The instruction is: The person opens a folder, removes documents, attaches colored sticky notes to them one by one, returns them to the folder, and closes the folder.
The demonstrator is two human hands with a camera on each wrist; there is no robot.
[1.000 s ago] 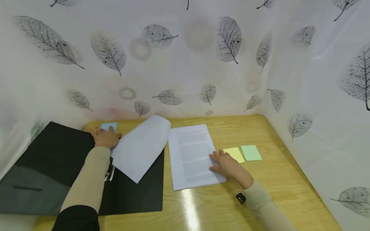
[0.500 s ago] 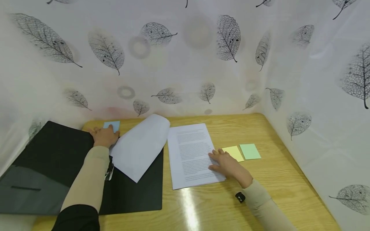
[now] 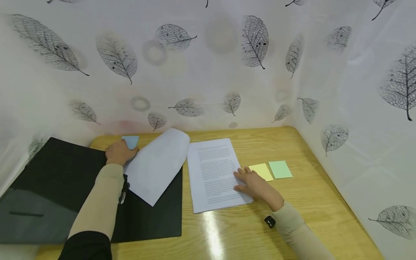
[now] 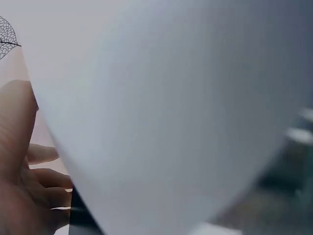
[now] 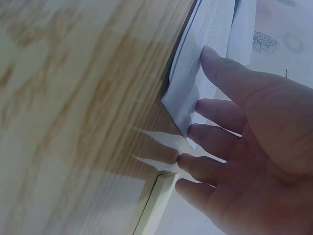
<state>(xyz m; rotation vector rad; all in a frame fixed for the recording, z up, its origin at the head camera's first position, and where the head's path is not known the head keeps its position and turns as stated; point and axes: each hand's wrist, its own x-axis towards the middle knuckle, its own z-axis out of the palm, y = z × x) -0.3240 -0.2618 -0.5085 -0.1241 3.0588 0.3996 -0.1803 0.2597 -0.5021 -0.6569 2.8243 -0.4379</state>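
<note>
My left hand (image 3: 120, 152) is at the far edge of the black folder (image 3: 146, 224), its fingers bent against the lower left of a blue sticky note pad (image 3: 131, 142). A lifted white sheet (image 3: 159, 166) leans beside this hand; in the left wrist view the sheet (image 4: 166, 117) hides the fingertips, and I cannot tell whether they grip the pad. My right hand (image 3: 255, 184) rests on the right edge of a stack of printed sheets (image 3: 212, 173), fingers spread. In the right wrist view its thumb and fingertips touch the stack (image 5: 205, 63).
Right of the stack lie a yellow sticky note pad (image 3: 261, 171) and a green sticky note pad (image 3: 280, 169). The folder's open cover (image 3: 58, 173) spreads over the left end of the wooden table (image 3: 318, 202). Leaf-patterned sheeting (image 3: 208, 72) surrounds the table's back and sides.
The blue sticky note pad has shifted right and turned slightly. My left fingers, spread earlier, are now bent in. My right hand stays on the stack.
</note>
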